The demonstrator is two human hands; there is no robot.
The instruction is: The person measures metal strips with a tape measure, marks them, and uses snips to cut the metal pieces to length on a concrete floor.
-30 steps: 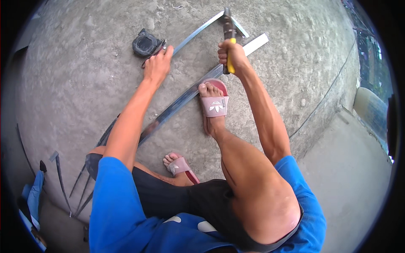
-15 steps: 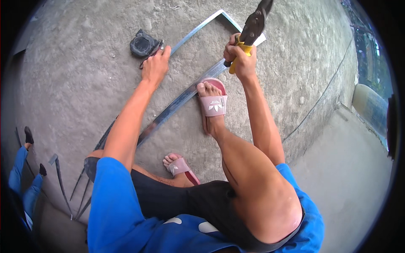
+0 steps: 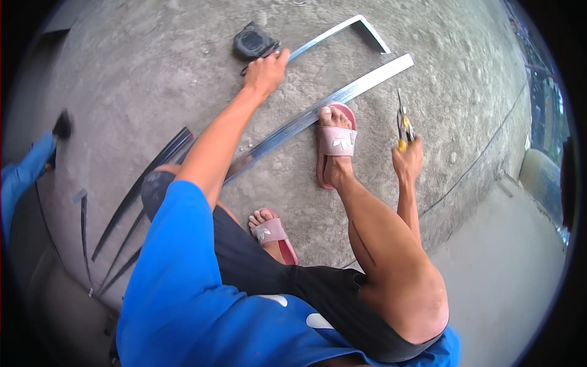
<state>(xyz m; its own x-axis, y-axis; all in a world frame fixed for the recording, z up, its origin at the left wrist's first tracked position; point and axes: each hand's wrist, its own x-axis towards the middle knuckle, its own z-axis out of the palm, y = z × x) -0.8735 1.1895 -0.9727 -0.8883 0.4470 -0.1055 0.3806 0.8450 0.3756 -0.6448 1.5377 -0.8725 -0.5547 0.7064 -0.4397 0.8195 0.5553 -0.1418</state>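
My left hand (image 3: pixel 266 76) is closed at the near end of a thin, bent metal channel (image 3: pixel 321 38), and the part under the fingers is hidden. Beside it a black tape measure (image 3: pixel 252 43) rests on the rough concrete. My right hand (image 3: pixel 408 158) grips the yellow handles of a pair of tin snips (image 3: pixel 403 122), seen nearly edge-on with the jaws pointing away from me. Between my hands a wider, shiny metal channel (image 3: pixel 287 129) runs diagonally along the floor. My sandalled right foot (image 3: pixel 336 137) presses against its edge.
Several dark metal strips (image 3: pixel 143 183) lie at the left, beside my left knee. Farther left a person's leg in blue trousers (image 3: pixel 23 174) shows. A raised concrete edge (image 3: pixel 468 150) borders a lower grey floor (image 3: pixel 495 251) at the right, near a large pale cylindrical container (image 3: pixel 541 177).
The tin snips have gone from above the channel's end to the right and nearer me, tipped edge-on. My view has shifted left. The left hand stays at the bent channel. The other person's legs have moved.
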